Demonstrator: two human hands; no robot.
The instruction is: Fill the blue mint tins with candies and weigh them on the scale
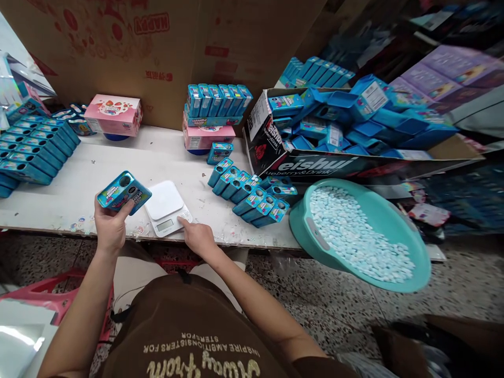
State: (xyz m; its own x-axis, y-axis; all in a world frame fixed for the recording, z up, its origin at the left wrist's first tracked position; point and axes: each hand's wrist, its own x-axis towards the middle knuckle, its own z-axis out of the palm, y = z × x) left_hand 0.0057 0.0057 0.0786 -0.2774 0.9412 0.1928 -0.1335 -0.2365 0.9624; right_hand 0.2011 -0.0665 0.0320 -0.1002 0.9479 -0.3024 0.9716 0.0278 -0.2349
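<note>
My left hand [110, 226] is closed round a small blue candy tin [124, 191], held just left of a white digital scale [166, 207] on the table. My right hand [199, 236] rests at the scale's front right corner, its index finger stretched out and touching the scale's edge, the other fingers curled with nothing in them. A row of blue tins [248, 194] lies on the table to the right of the scale. A teal basin [417, 252] of small white and pale blue candies [354, 231] hangs over the table's right end.
More blue tins [35, 147] are stacked at the left. Two pink boxes [113, 113] [207, 136] stand at the back, one with tins on top. An open carton [338, 165] full of blue tins sits at the right. Brown cardboard walls the back. A red crate [55, 296] sits on the floor.
</note>
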